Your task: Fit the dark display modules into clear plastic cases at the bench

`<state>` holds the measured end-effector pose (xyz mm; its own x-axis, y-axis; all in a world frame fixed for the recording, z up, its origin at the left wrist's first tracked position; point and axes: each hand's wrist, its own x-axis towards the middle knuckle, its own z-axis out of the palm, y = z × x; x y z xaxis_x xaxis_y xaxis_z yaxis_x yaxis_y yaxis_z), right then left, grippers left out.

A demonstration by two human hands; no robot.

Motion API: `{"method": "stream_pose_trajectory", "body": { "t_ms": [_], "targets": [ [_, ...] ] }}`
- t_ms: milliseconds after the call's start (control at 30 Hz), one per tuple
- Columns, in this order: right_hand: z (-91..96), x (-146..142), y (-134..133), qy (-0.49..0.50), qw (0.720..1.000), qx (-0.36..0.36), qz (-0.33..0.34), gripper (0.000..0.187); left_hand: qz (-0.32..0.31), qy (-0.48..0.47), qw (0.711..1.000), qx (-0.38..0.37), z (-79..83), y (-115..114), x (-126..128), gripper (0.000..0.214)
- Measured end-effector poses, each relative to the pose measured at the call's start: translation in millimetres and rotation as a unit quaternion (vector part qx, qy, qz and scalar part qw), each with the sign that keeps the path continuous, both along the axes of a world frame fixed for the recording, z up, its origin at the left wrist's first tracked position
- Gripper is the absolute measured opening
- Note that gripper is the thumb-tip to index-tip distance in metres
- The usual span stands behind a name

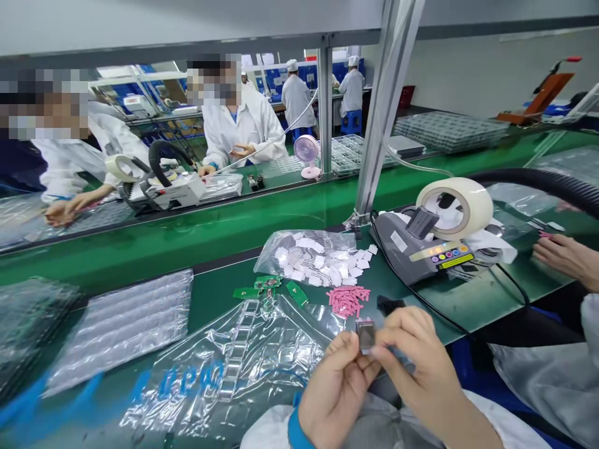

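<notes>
My left hand (332, 386), with a blue band at its wrist, grips a small square dark-faced part (365, 335) with a light edge between thumb and fingers. At the part's right edge, my right hand (421, 362) has thumb and index finger pinched together; what lies between them is too small to make out. Just beyond the hands is a pile of pink strips (347, 300). Behind that, a clear bag (306, 246) spills white square pieces. Green circuit boards (268, 284) rest at the far edge of a crinkled clear plastic sheet (187, 374).
A grey tape dispenser (412, 249) carries a large tape roll (456, 206) on the right, its black cable crossing the bench. Clear trays (126, 318) are stacked left. A co-worker's hand (568, 255) works at far right. A metal post (386, 106) rises behind the bench.
</notes>
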<state>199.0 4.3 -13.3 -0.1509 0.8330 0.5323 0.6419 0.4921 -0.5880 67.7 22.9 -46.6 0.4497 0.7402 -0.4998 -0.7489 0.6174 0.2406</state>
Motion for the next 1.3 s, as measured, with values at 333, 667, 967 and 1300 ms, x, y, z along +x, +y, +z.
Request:
{"method": "stream_pose_trajectory", "body": {
  "t_ms": [333,667,967,1300],
  "targets": [
    [-5.2,-7,17,-0.021,0.995,-0.091,0.039,0.025,0.006,-0.013,1.0,-0.009,-3.6,-2,-1,0.018],
    [-37.7,-8,34,-0.147,0.977,-0.086,-0.126,0.017,0.034,0.05,0.997,0.047,1.7,-7,-27,0.016],
    [-63.2,-97,107,-0.234,0.946,-0.226,-0.009,0.015,0.101,0.33,0.929,0.129,9.2,-15,-78,0.015],
    [-50.5,-82,113,-0.147,0.963,-0.215,0.07,0.019,0.128,0.448,0.861,0.206,1.5,-11,-97,0.043]
  ]
}}
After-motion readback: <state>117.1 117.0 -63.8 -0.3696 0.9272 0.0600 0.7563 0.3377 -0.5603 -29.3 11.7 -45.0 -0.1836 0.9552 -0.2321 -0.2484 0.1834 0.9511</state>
